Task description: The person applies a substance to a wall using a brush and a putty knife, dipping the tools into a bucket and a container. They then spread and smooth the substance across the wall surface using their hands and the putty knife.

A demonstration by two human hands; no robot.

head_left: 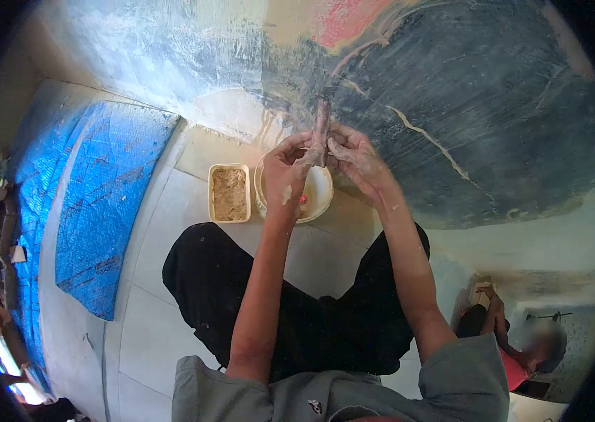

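Note:
Both of my hands are raised together near the dark painted wall (494,133), smeared with pale material. Between them stands a narrow brownish stick-like piece (323,119), roughly upright. My left hand (289,165) closes its fingers on its lower part. On its other side, my right hand (359,158) has bent fingers and thumb pressed against the same piece. Below my hands is a round cream bucket (324,199), partly hidden by them, with a small red thing (304,200) inside. Beside it sits a rectangular tub (230,193) of brown, paste-like material.
A blue sheet (111,204) lies at the left on the pale tiled floor (150,323). My dark-clothed bent legs (206,281) flank the floor before me. A pale crack (431,141) crosses the wall. At the lower right another person (515,359) sits, arms raised.

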